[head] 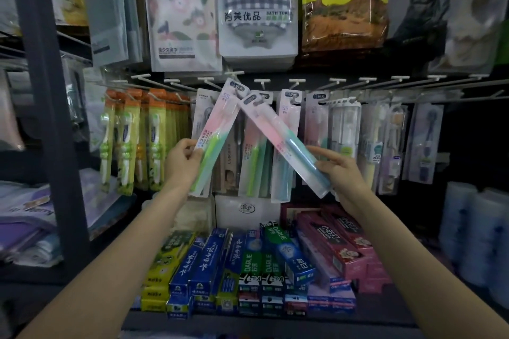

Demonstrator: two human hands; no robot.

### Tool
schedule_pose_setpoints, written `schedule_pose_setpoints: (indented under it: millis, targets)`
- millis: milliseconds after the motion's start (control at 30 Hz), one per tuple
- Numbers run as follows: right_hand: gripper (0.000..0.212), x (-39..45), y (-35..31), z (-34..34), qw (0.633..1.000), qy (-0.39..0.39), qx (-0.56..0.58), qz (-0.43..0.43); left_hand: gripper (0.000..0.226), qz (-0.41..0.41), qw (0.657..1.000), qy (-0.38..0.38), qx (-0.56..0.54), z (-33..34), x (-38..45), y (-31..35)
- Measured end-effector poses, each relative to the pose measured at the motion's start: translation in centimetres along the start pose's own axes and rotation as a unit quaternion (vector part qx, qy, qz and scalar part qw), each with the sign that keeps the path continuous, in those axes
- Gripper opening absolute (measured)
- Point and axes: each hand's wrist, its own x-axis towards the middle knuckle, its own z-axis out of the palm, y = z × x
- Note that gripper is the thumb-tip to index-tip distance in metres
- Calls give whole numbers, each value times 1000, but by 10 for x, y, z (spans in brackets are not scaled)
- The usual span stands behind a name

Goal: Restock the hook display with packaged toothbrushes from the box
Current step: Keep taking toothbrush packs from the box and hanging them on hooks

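Gripping one toothbrush pack (217, 129) in left hand (184, 160), another (283, 140) in right hand (340, 170); best threading each hang-hole squarely onto hooks (264, 82) at twelve o'clock.

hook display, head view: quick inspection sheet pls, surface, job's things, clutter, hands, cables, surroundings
surface: shelf under the hooks, packed with toothpaste boxes.
job's things: two pink toothbrush packs, left pack and right pack, tilted so their tops meet near the hook row; neither is on a hook yet; matching packs already hang behind; the box is not seen.
clutter: nothing seen.
hands: left hand grips the left pack; right hand holds the right pack, fingers along its lower end.
cables: nothing seen.
surroundings: bagged towels hang above; green toothbrush packs at left.
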Motion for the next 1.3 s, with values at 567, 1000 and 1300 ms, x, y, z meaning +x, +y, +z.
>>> schedule_pose_setpoints:
  millis: [567,1000,1300]
  targets:
    - [44,-21,-11,75,972,-18,-186,-139,14,-54,980,-166,-101,7,-18,14]
    - [77,3,-8,102,939,-61,-315,-121,27,33,991,-113,64,-17,7,-33]
    - [79,7,-15,92,886,-65,-433,-154,19,-27,989,-124,-72,3,4,-28]
